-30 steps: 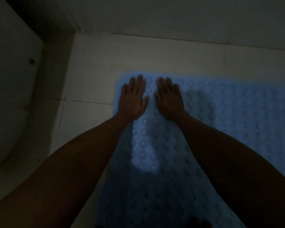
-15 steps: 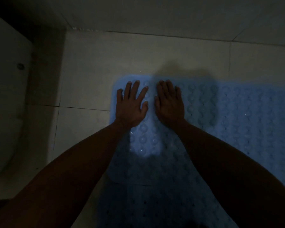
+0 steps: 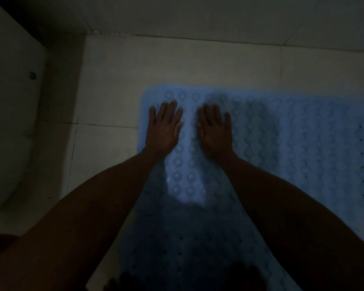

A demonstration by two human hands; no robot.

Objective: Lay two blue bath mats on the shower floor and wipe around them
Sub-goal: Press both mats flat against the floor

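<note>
A blue bath mat with round bumps and small holes lies flat on the pale tiled shower floor. A second blue mat continues toward me in deep shadow; where the two meet is hard to make out. My left hand presses flat on the far mat near its left edge, fingers straight. My right hand lies flat beside it, a narrow strip of mat between them. Both hands hold nothing.
A white curved fixture with a small round bolt stands at the left. The wall meets the floor along the top. Bare tiles lie left of and beyond the mat. The scene is very dim.
Both hands slid slightly back toward me along the mat, so more bumps show beyond the fingertips. They stay flat and side by side.
</note>
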